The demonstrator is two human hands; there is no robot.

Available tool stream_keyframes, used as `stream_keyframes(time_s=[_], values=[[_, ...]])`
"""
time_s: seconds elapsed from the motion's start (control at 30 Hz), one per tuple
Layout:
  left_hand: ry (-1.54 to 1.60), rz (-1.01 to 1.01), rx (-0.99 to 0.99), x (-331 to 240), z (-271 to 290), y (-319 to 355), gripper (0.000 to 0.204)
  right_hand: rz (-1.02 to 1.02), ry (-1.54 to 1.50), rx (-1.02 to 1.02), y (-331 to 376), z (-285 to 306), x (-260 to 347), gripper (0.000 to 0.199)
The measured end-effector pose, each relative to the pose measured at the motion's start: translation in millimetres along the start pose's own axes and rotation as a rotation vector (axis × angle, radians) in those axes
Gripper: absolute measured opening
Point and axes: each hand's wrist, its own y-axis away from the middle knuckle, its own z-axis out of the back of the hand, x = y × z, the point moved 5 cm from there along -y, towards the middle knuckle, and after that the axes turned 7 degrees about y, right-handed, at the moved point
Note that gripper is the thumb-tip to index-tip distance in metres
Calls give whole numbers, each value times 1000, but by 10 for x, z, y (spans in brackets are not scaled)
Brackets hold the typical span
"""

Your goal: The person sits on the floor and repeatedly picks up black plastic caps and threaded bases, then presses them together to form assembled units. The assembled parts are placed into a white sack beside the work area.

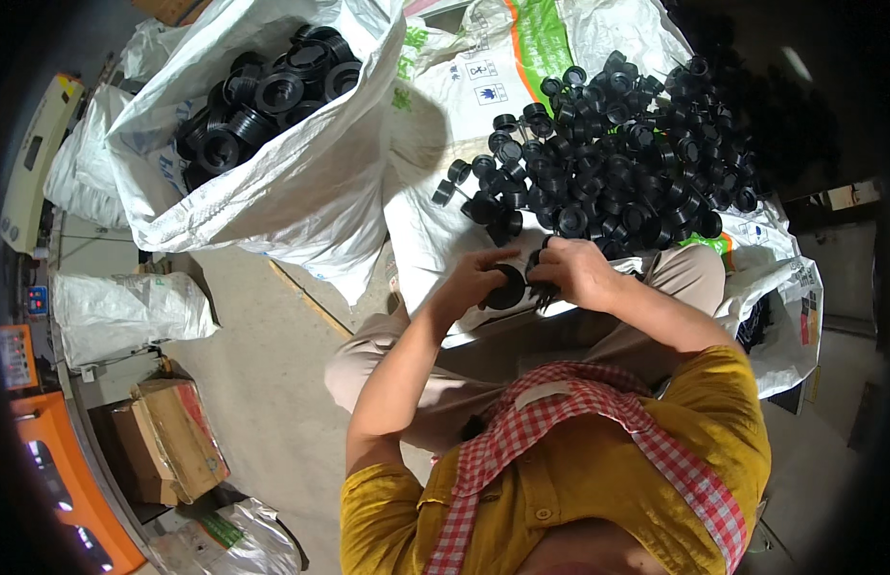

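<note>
My left hand [472, 278] closes round a black round plastic cap [505, 288], its disc face toward me, above my lap. Close beside it, my right hand [581, 272] has its fingers pinched on a small bunch of thin black pieces [542, 290]. Their exact kind is too dark and small to make out. Just beyond both hands, a large heap of black plastic caps [617, 158] is spread on a white woven sack [421, 206]; some have thin stems.
At the left stands an open white woven bag [263, 206] with larger black ringed caps [278, 93] in it. Another white bag [795, 326] hangs by my right knee. Farther left are a cardboard box [182, 441], a folded white sack [129, 316] and an orange machine [76, 489].
</note>
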Motion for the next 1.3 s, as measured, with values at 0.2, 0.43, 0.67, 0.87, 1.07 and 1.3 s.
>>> stream_keyframes(time_s=[0.2, 0.43, 0.67, 0.87, 1.07, 1.3], values=[[347, -14, 173, 186, -126, -18, 46, 137, -154, 145, 12, -70, 156, 33], [-466, -110, 92, -16, -164, 105, 31, -194, -357, 87, 237, -190, 110, 30], [-1048, -1167, -139, -579, -56, 472, 16, -616, -2067, 728, 656, -331, 296, 23], [606, -672, -510, -617, 568, 538, 32, -728, -1924, -77, 709, -210, -37, 26], [394, -478, 79, -137, -503, 204, 49, -737, -1578, -695, 145, -341, -87, 14], [-798, -693, -243, -561, -965, 462, 65, -287, -661, -670, 347, -52, -103, 25]])
